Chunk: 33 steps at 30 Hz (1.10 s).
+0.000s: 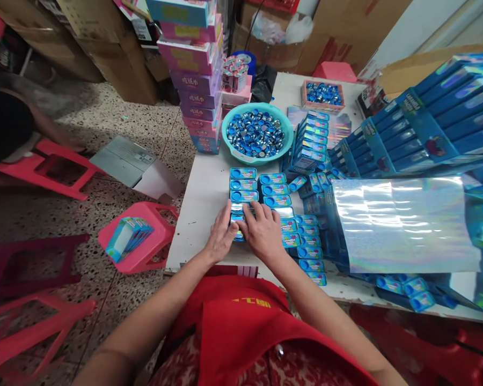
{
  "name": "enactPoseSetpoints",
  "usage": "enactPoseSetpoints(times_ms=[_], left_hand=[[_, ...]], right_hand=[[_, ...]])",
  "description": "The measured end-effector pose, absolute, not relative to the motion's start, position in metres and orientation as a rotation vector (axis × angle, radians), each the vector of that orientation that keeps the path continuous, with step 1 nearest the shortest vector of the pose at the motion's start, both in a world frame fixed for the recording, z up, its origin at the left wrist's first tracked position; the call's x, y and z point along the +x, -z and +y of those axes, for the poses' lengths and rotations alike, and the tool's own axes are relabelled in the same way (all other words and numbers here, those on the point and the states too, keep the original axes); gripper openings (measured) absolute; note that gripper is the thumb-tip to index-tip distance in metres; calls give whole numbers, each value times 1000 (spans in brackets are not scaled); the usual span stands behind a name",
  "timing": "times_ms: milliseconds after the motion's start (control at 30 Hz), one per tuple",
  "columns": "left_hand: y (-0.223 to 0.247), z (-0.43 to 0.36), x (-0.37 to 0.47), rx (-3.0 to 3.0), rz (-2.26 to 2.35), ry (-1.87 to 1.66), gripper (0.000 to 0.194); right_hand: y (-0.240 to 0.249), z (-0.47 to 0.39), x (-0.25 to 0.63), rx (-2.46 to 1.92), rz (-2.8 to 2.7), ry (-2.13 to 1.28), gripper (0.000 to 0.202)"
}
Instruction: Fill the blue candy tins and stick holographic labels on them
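Several small blue tins [243,185] lie in columns on the white table [201,198]. My left hand [222,233] rests at the left side of the nearer tins in the left column, its fingers round their edge. My right hand [261,228] lies over the same tins from the right, fingers bent and touching their tops; what its fingertips hold is hidden. More tins [309,241] stand in a column right of my right hand. Behind the columns sits a turquoise basin [247,156] full of small round blue and silver pieces [260,131].
Tall stacked boxes [197,83] stand at the back left. A shiny silver sheet [406,225] and blue display boxes [410,123] fill the right side. Left of the table is a pink stool [156,230] with a blue box; a person [12,118] is at far left.
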<state>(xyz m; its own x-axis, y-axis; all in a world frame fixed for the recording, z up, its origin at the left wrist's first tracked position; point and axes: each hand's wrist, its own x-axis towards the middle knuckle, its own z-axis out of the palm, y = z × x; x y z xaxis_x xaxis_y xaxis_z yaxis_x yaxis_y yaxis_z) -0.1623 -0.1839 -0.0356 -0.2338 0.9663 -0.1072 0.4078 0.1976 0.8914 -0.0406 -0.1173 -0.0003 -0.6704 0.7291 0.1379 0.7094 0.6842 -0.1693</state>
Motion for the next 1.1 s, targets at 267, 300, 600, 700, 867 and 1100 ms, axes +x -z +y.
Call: enactPoseSetpoints(times_ms=[267,300,600,700,867,1100], left_hand=[[53,-214,-183,1398,2085,-660,56],[57,-225,-180,1425,2061,-595,51],[80,-248,-159,1429,1816,4,31],[85,-236,-159,1441,1818,39,30],[98,-230,-162,1353,1836,32,29],[110,-223,-166,1340,1828,34,31]], right_hand=[[7,-117,-26,-987,-2422,-258,38],[7,-125,-18,-909,-2369,-274,35],[58,-186,20,-967,-2778,-1005,31],[76,-184,9,-1007,-2959,-1081,44],[87,-182,3,-835,-3116,-1020,48],[87,-181,9,-748,-3121,-887,30]])
